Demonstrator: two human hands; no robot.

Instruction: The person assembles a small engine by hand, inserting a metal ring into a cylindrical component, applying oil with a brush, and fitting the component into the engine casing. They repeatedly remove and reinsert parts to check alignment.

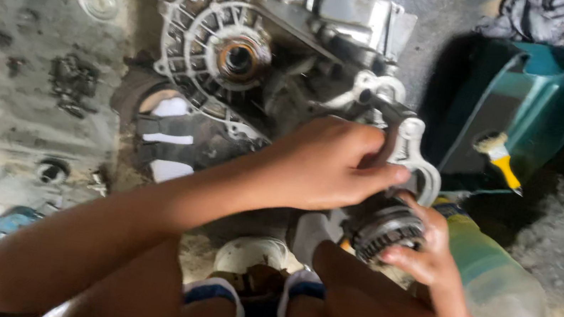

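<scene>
While the right hand (421,251) cups one toothed gear (387,232) at lower centre-right, the left hand (328,164) pinches a metal arm (408,149) above it. One teal tub (563,85), upper right, holds one yellow brush (500,160), apparently nothing else; beside it lies one casing (253,40).

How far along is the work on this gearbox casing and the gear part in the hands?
Done: the gearbox casing lies open on the floor. In hand: the left hand grips a metal arm at the casing's edge, while the right hand holds a toothed gear under it. Left: the gear is outside the casing; a brush sits unused in the teal tub.
</scene>
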